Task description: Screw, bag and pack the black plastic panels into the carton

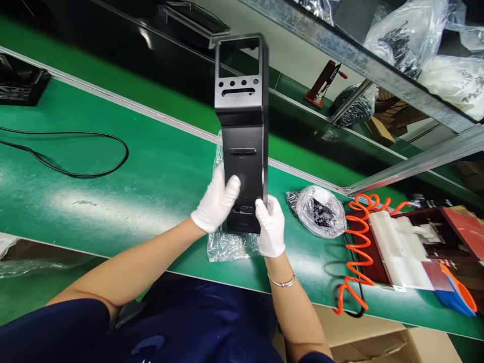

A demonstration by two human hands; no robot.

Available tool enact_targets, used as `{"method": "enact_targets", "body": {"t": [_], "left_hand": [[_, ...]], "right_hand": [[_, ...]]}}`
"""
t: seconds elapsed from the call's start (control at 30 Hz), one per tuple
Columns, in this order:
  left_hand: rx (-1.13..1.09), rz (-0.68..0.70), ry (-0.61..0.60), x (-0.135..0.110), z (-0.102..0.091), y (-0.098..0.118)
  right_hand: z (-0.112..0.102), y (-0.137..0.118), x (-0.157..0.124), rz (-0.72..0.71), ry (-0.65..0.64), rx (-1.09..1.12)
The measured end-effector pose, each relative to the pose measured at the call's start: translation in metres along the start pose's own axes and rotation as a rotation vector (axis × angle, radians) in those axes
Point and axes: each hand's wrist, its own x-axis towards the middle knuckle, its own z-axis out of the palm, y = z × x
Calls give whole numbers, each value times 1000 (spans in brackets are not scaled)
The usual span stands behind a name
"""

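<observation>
Glossy green workbench top stretches across the head view, with a galvanised metal shelf above its far right side. A long black housing with a rectangular opening at its far end is held over the bench before the person's body. The white-gloved left hand is clamped on its left edge, thumb over the front; the white-gloved right hand closes round its lower right edge. Crinkled clear plastic film lies beneath the housing's near end. Rightward sit a clear plastic bag of black parts and a coiled orange hose; leftward lies a looped black cable.
</observation>
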Motion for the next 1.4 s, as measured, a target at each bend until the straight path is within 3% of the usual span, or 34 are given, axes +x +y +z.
{"method": "enact_targets", "body": {"t": [0.1,0.3,0.53,0.93,1.13,1.23,1.4], "left_hand": [[168,40,-174,-9,10,-8],[335,57,-170,-14,17,-15],[394,49,-280,-15,14,-16],[331,163,-187,-11,12,-26],[-9,8,-235,-6,10,-12],[-214,-99,-145,-3,9,-9],[-367,-325,1,4,7,-18]], "right_hand": [[2,1,-3,-92,154,-115],[8,1,-12,-64,246,-158],[11,-4,-14,-22,243,-150],[9,-2,-13,-23,225,-95],[-1,3,-6,-9,129,77],[0,5,-7,-7,40,51],[-1,6,-11,-68,-152,32]]}}
